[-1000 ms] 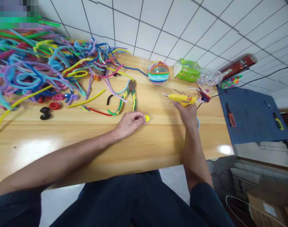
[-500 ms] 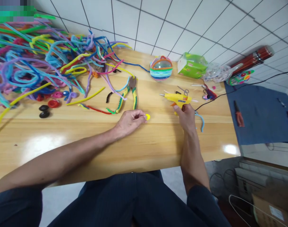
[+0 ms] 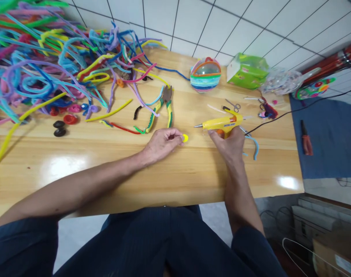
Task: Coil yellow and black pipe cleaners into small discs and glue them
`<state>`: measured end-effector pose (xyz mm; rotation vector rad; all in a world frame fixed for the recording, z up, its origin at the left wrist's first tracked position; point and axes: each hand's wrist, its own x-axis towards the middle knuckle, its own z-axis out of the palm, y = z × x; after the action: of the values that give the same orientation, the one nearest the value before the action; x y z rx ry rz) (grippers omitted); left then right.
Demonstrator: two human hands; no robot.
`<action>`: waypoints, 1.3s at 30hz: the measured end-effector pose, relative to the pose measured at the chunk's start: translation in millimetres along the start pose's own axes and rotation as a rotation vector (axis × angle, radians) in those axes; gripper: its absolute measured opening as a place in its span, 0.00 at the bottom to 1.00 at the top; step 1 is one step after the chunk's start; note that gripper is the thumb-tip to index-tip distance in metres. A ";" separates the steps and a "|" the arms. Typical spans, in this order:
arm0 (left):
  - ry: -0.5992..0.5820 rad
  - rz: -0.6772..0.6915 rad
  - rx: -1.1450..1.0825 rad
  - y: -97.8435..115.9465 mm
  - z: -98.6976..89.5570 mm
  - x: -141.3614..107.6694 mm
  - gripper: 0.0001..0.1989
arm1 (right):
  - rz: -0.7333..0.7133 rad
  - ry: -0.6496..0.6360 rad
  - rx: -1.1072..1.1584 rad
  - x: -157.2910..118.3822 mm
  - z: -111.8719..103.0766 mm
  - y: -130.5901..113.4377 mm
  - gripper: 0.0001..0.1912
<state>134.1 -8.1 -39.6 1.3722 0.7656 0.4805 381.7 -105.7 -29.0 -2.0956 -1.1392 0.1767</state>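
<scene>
My left hand (image 3: 161,143) rests on the wooden table (image 3: 106,169) and pinches a small yellow coiled piece (image 3: 185,137) between its fingertips. My right hand (image 3: 229,144) grips a yellow glue gun (image 3: 220,123) by the handle; its metal nozzle points left, a short gap from the yellow piece. The gun's black cord (image 3: 293,110) runs off to the right. Green-handled pliers (image 3: 161,109) lie just beyond my left hand.
A big tangle of coloured pipe cleaners (image 3: 48,65) fills the table's back left. A striped ball (image 3: 206,74), a green box (image 3: 247,70), small scissors (image 3: 233,104) and a light blue pipe cleaner (image 3: 254,143) lie at the back right. A blue mat (image 3: 328,138) holds red-handled cutters (image 3: 306,138).
My right hand has brought the glue gun left and nearer, so its nozzle now points at the yellow piece. My left hand keeps holding that piece in place.
</scene>
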 end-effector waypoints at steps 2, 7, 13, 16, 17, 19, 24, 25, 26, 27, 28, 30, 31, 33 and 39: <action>-0.003 0.002 0.014 0.0 -0.6 0.5 0.10 | -0.008 -0.004 -0.024 -0.6 -0.8 -2.9 0.18; -0.010 0.006 0.036 0.6 -1.2 0.4 0.11 | -0.059 -0.054 -0.172 1.5 -1.7 -3.7 0.12; -0.015 0.009 0.025 1.5 -0.7 -0.3 0.09 | -0.072 -0.088 -0.227 4.7 1.0 9.8 0.11; -0.012 0.019 0.024 1.8 -0.7 -0.3 0.08 | -0.063 -0.126 -0.222 5.1 0.4 16.5 0.11; -0.008 0.021 0.028 1.9 -0.8 -0.4 0.08 | -0.070 -0.134 -0.215 5.0 0.3 18.3 0.11; -0.001 0.026 0.037 1.9 -1.0 -0.4 0.08 | -0.078 -0.146 -0.198 4.8 0.5 21.0 0.12; -0.003 0.044 0.067 1.6 -1.5 -0.5 0.07 | -0.079 -0.158 -0.198 4.4 2.4 22.5 0.12; -0.004 0.050 0.071 1.4 -1.6 -0.6 0.08 | -0.090 -0.151 -0.209 4.3 2.7 22.3 0.12; -0.005 0.055 0.072 1.1 -1.6 -0.6 0.08 | -0.103 -0.142 -0.221 4.3 3.0 22.0 0.12; -0.007 0.059 0.070 0.8 -1.5 -0.6 0.08 | -0.119 -0.133 -0.232 4.3 3.2 21.7 0.12; -0.008 0.061 0.067 0.4 -1.5 -0.7 0.09 | -0.137 -0.127 -0.240 4.3 3.4 21.5 0.12; -0.007 0.061 0.060 -0.6 -1.5 -0.6 0.09 | -0.174 -0.124 -0.247 4.3 3.5 21.6 0.11; -0.006 0.063 0.056 -1.1 -1.5 -0.6 0.08 | -0.187 -0.124 -0.249 4.4 3.5 21.8 0.11; -0.003 0.069 0.048 -2.0 -1.6 -0.4 0.08 | -0.196 -0.122 -0.260 4.6 3.5 22.6 0.11; 0.014 0.049 0.007 -1.4 0.3 -0.7 0.07 | -0.213 -0.122 -0.277 5.8 2.5 24.5 0.10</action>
<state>133.6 -9.0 -40.9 1.3980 0.7465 0.5268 400.6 -108.1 -45.7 -2.2050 -1.5252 0.0469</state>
